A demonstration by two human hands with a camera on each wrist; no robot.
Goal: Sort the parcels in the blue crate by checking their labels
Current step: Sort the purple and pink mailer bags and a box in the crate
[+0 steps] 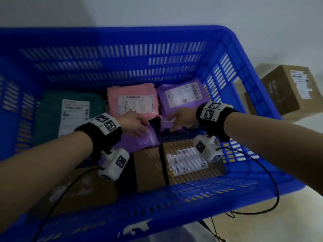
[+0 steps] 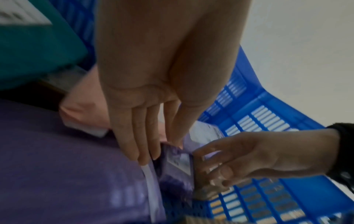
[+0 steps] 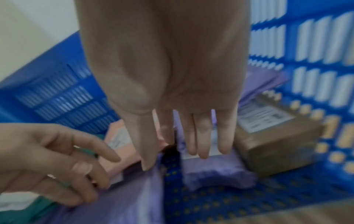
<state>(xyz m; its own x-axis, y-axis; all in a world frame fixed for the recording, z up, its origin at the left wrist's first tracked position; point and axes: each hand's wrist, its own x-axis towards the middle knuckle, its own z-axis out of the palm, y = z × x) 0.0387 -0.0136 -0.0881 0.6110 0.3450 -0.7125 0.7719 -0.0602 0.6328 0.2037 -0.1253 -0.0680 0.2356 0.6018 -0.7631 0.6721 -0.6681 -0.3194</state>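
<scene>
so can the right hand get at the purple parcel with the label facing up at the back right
Probably yes. The right hand is open and already down inside the blue crate, at the near edge of that purple parcel. Nothing lies on top of it; the pink parcel sits beside it.

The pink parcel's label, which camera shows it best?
The head view: the pink parcel lies label up, unobstructed. The left wrist view shows only a pink edge behind the left hand; the right wrist view shows it blurred.

Parcel-sorting spot, likely a courier depot or stockroom: blue crate (image 1: 244,70) of labelled mailer bags (image 1: 132,100), cardboard boxes (image 1: 288,88) stacked on pale floor (plain white wall behind).
</scene>
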